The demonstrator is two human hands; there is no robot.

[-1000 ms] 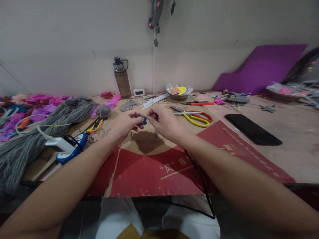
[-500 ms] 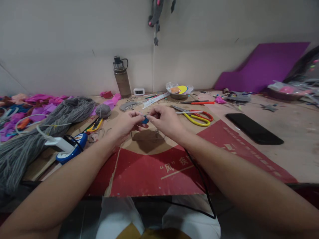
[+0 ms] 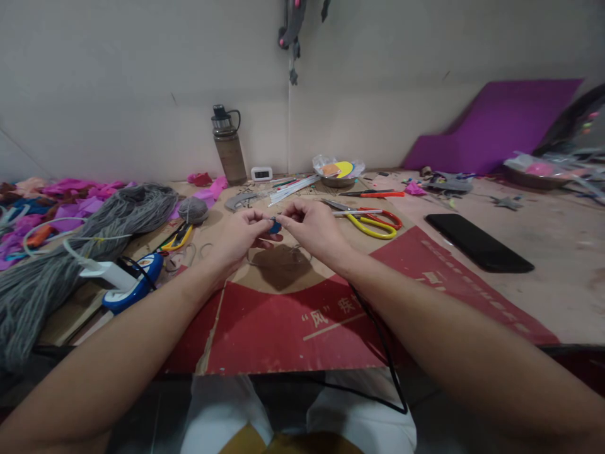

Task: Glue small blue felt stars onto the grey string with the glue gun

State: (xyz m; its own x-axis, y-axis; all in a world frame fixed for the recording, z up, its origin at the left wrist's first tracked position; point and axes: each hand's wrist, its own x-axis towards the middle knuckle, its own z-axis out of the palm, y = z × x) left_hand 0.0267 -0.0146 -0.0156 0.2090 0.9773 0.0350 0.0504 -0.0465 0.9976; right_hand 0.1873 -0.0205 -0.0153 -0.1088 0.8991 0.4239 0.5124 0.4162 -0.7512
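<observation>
Between my fingertips is a small blue piece [image 3: 275,227], too small to make out what kind of thing it is. My left hand [image 3: 246,232] pinches it from the left with thumb and forefinger. From the other side my right hand [image 3: 312,226] is closed, its thumb and forefinger meeting at the piece's upper edge. Both hands are held above the cardboard sheet [image 3: 265,277], and their shadow falls on it. A thin, pale loop of thread or wire seems to hang below the hands. Scissors [image 3: 371,224] with yellow and red handles lie just right of my right hand.
To the left are grey yarn [image 3: 113,233], a small yarn ball [image 3: 193,210], yellow-handled pliers [image 3: 178,238] and a blue power strip [image 3: 135,287]. A bottle [image 3: 229,151] and small clock [image 3: 261,173] stand at the wall. A black phone [image 3: 477,243] lies right. A black cable [image 3: 385,340] crosses the front edge.
The view has shifted slightly. My hands stay together at the blue piece, of which a little more shows below the fingertips now.
</observation>
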